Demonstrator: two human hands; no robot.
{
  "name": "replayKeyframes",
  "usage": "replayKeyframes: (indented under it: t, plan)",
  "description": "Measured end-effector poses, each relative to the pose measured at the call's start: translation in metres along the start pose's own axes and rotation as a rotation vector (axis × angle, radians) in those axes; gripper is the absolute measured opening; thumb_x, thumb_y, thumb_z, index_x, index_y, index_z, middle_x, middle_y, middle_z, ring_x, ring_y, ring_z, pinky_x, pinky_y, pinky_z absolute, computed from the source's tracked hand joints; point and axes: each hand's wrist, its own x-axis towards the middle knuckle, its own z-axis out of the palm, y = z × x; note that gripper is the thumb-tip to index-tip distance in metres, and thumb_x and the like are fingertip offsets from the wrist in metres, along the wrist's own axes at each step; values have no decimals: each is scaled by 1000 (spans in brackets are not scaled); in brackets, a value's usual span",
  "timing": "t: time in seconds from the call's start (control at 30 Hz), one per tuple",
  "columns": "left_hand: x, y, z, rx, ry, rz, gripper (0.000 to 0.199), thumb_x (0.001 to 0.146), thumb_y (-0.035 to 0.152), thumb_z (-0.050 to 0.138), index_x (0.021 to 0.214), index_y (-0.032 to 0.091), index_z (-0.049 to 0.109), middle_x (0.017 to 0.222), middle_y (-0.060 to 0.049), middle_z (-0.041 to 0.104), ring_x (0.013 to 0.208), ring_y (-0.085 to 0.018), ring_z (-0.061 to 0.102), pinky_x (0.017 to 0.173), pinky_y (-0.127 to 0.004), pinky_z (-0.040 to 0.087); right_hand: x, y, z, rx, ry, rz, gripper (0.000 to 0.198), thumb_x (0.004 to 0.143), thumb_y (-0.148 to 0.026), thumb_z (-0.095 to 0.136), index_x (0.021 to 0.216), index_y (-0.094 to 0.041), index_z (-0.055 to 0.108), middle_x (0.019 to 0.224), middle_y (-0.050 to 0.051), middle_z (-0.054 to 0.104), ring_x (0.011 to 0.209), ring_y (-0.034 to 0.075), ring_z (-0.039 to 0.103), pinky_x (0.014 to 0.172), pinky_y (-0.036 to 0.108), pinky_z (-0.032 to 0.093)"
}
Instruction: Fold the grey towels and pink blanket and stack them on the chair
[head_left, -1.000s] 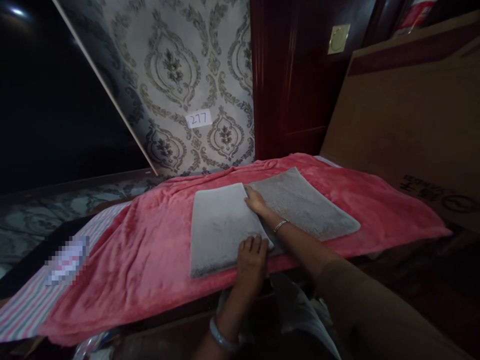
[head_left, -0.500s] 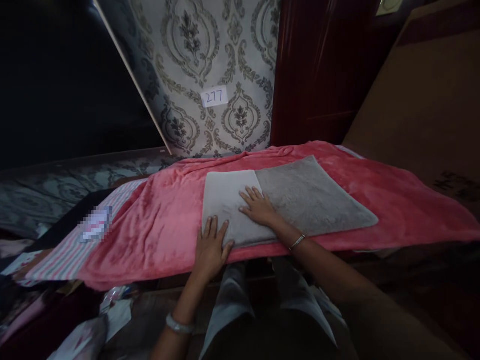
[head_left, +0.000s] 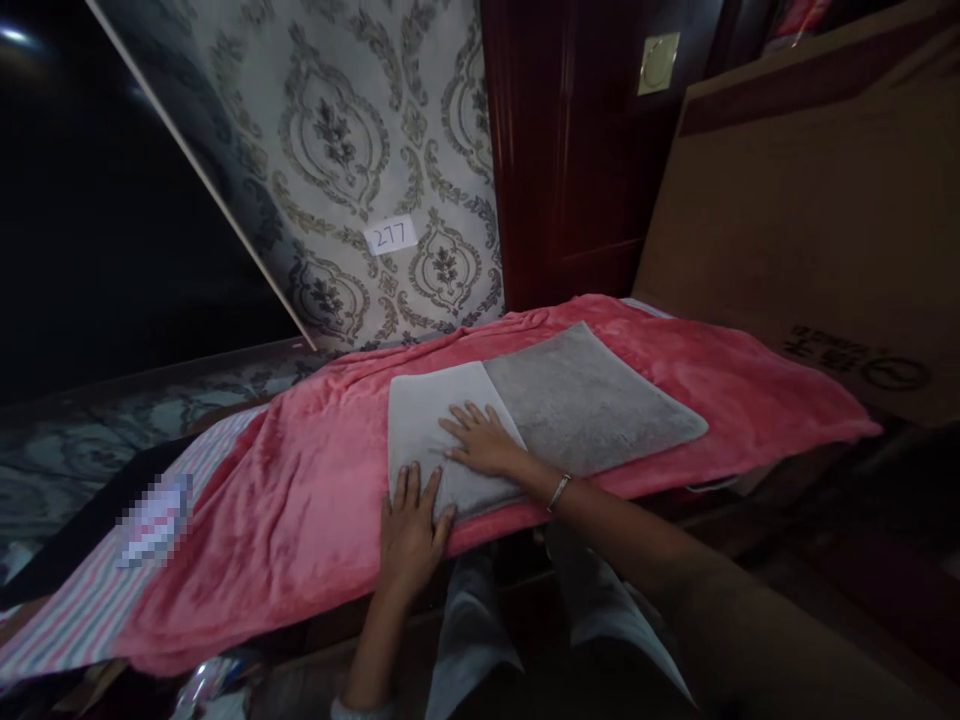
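A grey towel point(head_left: 585, 400) lies flat on a pink blanket point(head_left: 300, 500), its left part folded over into a paler flap point(head_left: 420, 415). My right hand point(head_left: 480, 440) rests palm down, fingers spread, on that flap near the fold line. My left hand point(head_left: 411, 525) presses flat on the flap's near left corner, partly over the blanket's front edge. Neither hand grips anything.
A patterned wall with a paper label "277" point(head_left: 391, 236) rises behind. A dark red wooden door point(head_left: 577, 150) and a large cardboard sheet point(head_left: 810, 200) stand at right. A striped cloth point(head_left: 82, 600) shows under the blanket at left. My legs are below.
My left hand slid from the flap's right near corner to its left near corner. My right hand moved from the far fold edge down onto the flap and flattened.
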Motion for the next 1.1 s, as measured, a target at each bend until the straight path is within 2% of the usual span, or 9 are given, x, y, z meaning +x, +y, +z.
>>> replayKeyframes:
  t: [0.07, 0.17, 0.23, 0.3, 0.4, 0.5, 0.77, 0.93, 1.1]
  plan:
    - [2, -4, -4, -29, 4, 16, 55, 95, 44, 52, 147, 24, 51, 160, -15, 36, 149, -35, 31, 112, -59, 38, -3, 2, 6, 11, 2, -1, 67, 100, -57, 40, 160, -28, 28, 168, 7, 14, 154, 33, 6, 121, 61, 7]
    - [17, -15, -17, -115, 23, 48, 46, 98, 43, 44, 134, 23, 64, 146, -14, 56, 137, -32, 50, 109, -57, 43, -6, 1, 9, 35, -8, 19, 66, 100, -55, 41, 159, -26, 31, 167, 9, 17, 154, 35, 8, 120, 63, 8]
    - [38, -23, -27, -234, 50, 102, 48, 101, 40, 33, 134, 22, 63, 138, -12, 63, 130, -26, 57, 110, -50, 44, -9, -4, 10, 56, -21, -72, 68, 99, -56, 45, 158, -26, 32, 166, 11, 19, 154, 35, 9, 120, 65, 8]
    - [65, -29, -30, -342, 24, 181, 52, 103, 38, 25, 143, 23, 54, 145, -9, 58, 135, -20, 53, 115, -45, 41, -14, -10, 11, 77, -38, -260, 69, 98, -58, 47, 158, -28, 31, 165, 10, 22, 154, 33, 7, 119, 65, 7]
    - [108, -37, -21, -298, -167, 258, 54, 103, 42, 25, 152, 28, 41, 159, -5, 40, 150, -20, 32, 123, -51, 25, -21, -14, 15, 112, -55, -413, 66, 99, -57, 47, 158, -32, 30, 163, 8, 29, 154, 30, 10, 121, 63, 5]
    - [145, -48, -6, -129, -298, 281, 56, 102, 48, 28, 155, 31, 36, 164, -5, 28, 154, -25, 18, 123, -59, 13, -24, -14, 18, 147, -60, -386, 63, 100, -55, 46, 158, -33, 31, 163, 7, 31, 153, 30, 15, 122, 61, 4]
    - [214, -76, 10, 23, -316, 183, 61, 100, 51, 33, 157, 30, 30, 167, -5, 20, 155, -26, 14, 124, -55, 10, -28, -13, 17, 222, -55, -361, 63, 100, -58, 43, 157, -33, 33, 166, 2, 22, 155, 26, 9, 123, 57, -1]
    - [239, -82, 15, 22, -297, 119, 60, 100, 51, 31, 157, 31, 32, 166, -6, 23, 154, -29, 17, 122, -57, 17, -31, -15, 10, 259, -56, -352, 61, 101, -57, 43, 157, -34, 33, 165, 2, 24, 155, 25, 9, 124, 54, 0]
    - [246, -77, 10, 35, -313, 62, 61, 101, 50, 27, 157, 27, 31, 166, -8, 25, 153, -29, 20, 122, -57, 18, -28, -12, 14, 237, -43, -354, 62, 100, -56, 46, 157, -34, 34, 165, 3, 24, 155, 24, 9, 124, 55, 0]
